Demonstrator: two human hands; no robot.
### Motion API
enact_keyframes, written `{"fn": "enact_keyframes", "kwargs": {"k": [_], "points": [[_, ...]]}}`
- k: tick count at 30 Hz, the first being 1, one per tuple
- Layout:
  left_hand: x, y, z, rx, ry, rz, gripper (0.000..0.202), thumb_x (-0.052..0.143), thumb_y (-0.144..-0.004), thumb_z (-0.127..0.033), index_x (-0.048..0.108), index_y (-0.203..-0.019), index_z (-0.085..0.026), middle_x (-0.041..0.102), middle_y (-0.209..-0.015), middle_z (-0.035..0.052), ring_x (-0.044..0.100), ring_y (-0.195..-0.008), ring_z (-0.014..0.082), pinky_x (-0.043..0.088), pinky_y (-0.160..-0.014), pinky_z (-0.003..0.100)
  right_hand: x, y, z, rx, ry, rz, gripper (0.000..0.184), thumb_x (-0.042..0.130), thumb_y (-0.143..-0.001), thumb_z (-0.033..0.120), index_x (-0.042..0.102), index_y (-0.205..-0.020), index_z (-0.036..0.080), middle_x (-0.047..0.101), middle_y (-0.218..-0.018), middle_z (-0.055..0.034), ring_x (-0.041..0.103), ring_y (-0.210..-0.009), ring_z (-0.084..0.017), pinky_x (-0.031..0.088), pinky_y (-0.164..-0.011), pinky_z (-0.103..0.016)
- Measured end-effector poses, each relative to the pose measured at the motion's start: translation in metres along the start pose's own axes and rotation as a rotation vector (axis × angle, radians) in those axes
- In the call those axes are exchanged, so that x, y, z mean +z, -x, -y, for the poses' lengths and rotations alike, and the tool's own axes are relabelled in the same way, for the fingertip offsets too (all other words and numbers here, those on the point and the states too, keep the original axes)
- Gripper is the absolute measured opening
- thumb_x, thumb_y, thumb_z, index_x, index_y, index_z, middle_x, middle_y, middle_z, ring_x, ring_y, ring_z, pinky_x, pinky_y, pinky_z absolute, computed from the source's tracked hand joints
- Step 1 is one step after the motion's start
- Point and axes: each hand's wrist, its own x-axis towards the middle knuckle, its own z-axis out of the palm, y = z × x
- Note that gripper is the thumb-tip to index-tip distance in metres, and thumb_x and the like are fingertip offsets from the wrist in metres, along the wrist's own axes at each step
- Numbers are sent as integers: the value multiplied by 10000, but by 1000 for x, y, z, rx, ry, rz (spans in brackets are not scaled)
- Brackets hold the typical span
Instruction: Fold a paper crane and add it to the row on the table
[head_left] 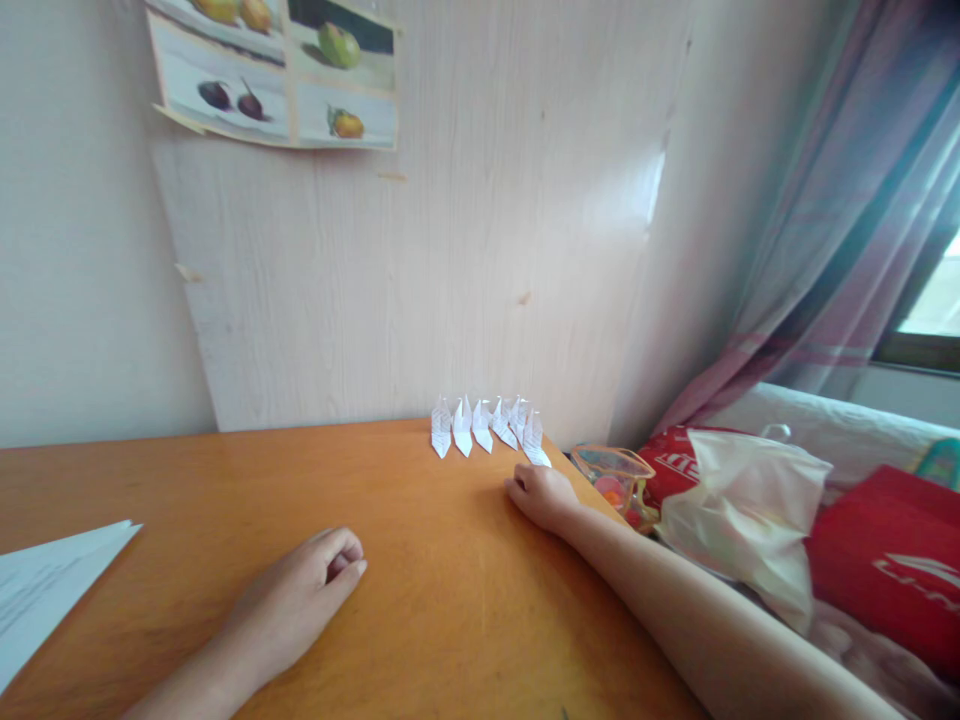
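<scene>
My left hand (311,585) rests on the wooden table (420,640) with its fingers curled in and the thumb against them. Nothing shows in it. Farther forward, at the table's right side, my right hand (546,495) lies closed in a loose fist, also with nothing visible in it. Just beyond it stands a folded white paper figure (534,440), shaped like an origami crane; whether the hand touches it I cannot tell. Several like it form a row along the back edge, among them a paper figure (441,430) at the left end.
White paper sheets (52,590) lie at the table's left. Past the right edge are a clear orange-trimmed bag (615,475), a cream plastic bag (739,510) and a red bag (892,560). A pale board (420,300) with fruit pictures (289,75) stands behind the table.
</scene>
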Motion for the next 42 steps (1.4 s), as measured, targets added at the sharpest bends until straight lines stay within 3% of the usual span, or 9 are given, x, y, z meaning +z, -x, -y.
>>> {"fn": "enact_keyframes", "kwargs": {"k": [6, 9, 13, 16, 21, 25, 29, 37, 42], "points": [[-1, 1, -4, -4, -35, -4, 217, 441, -933, -408, 561, -864, -241, 663, -845, -6, 613, -785, 188, 404, -699, 285, 2, -5, -6, 45, -29, -25, 332, 454, -983, 438, 689, -899, 219, 742, -929, -57, 648, -844, -188, 331, -628, -265], [-1, 2, -7, -6, -45, -15, 206, 443, -932, -399, 561, -867, -243, 666, -855, -6, 613, -792, 189, 395, -695, 286, 0, -8, -14, 106, -22, -68, 343, 405, -1003, 415, 683, -984, 216, 732, -969, -65, 652, -873, -199, 346, -644, -270], [-1, 3, -9, -16, -58, -19, 191, 458, -923, -390, 566, -869, -242, 665, -853, -8, 609, -782, 186, 387, -692, 287, -7, -10, -27, 151, 26, -124, 342, 400, -997, 363, 660, -1157, 208, 680, -1182, -113, 605, -1091, -245, 389, -797, -298], [-2, 5, -10, -17, -58, -21, 189, 466, -919, -391, 565, -865, -240, 662, -848, -9, 608, -781, 186, 379, -685, 287, -11, -9, -32, 134, 70, -92, 357, 446, -970, 337, 655, -1231, 214, 678, -1214, -122, 581, -1162, -264, 388, -899, -329], [-2, 6, -12, -23, -61, -25, 179, 472, -915, -380, 563, -861, -236, 665, -861, -4, 611, -786, 184, 379, -688, 286, -16, -7, -27, 95, 156, 32, 383, 425, -969, 366, 754, -1037, 183, 745, -1064, -163, 669, -1040, -310, 417, -888, -398], [-2, 6, -13, -7, -65, -31, 169, 473, -914, -367, 560, -854, -235, 666, -864, -7, 613, -793, 181, 383, -698, 285, -26, -3, -15, 66, 229, 93, 391, 455, -940, 344, 777, -973, 125, 753, -1000, -222, 706, -971, -354, 441, -869, -445], [-3, 7, -15, -14, -67, -38, 166, 485, -907, -367, 564, -844, -236, 668, -858, -6, 613, -787, 184, 378, -690, 285, -41, 13, 9, -4, 261, 145, 387, 498, -900, 343, 782, -978, 91, 750, -980, -247, 722, -910, -371, 489, -734, -400], [-2, 6, -13, 8, -73, -47, 155, 497, -900, -358, 578, -858, -233, 668, -858, 0, 608, -787, 183, 375, -691, 287, -65, 75, 79, -393, 230, 225, 413, 467, -921, 423, 785, -874, 165, 769, -859, -167, 726, -805, -308, 454, -650, -331], [-4, 7, -16, 0, -81, -41, 165, 490, -910, -369, 568, -854, -235, 671, -871, 0, 610, -793, 183, 371, -683, 287, -70, 89, 89, -501, -22, 204, 260, 539, -886, 363, 735, -793, 221, 755, -787, -53, 669, -698, -194, 348, -585, -267]]}}
